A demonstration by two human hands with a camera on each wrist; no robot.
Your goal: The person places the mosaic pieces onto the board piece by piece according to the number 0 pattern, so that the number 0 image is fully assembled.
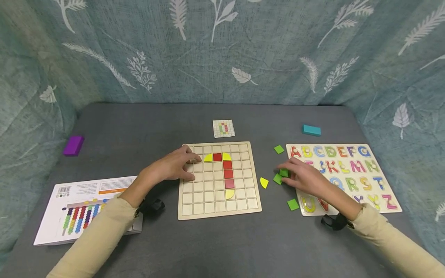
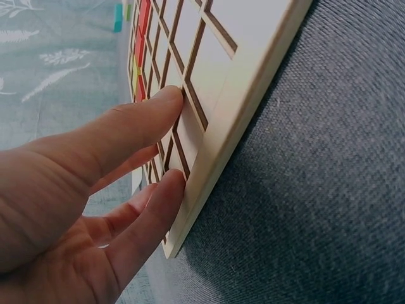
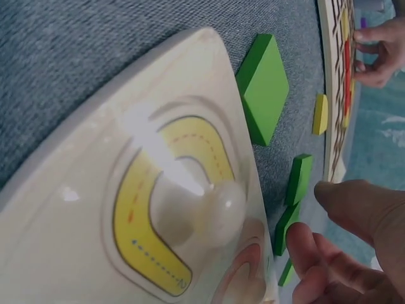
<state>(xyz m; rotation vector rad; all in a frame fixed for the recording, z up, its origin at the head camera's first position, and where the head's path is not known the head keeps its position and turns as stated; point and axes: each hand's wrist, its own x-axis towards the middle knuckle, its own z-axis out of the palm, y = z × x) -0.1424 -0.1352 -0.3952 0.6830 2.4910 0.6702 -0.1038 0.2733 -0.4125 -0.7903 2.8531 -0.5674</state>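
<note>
My left hand (image 1: 174,164) rests at the left edge of a wooden grid board (image 1: 185,214), thumb and fingers spread and touching its surface; it holds nothing. Several red square tiles (image 1: 227,165) and yellow quarter-circle tiles (image 1: 230,194) sit in the board's cells, forming a hooked line. To the right, my right hand (image 1: 302,175) reaches over two green square tiles (image 1: 277,178) that lie side by side on the table. Its thumb and fingertips are parted right by them, with no tile between them in the right wrist view.
More green tiles (image 1: 293,205) and a yellow quarter-circle (image 1: 264,182) lie between the board and an alphabet puzzle (image 1: 393,193) under my right arm. Behind the board is a pattern card (image 1: 224,133). A teal block (image 1: 311,130), a purple block (image 1: 73,146) and a white box (image 1: 52,216) stand around.
</note>
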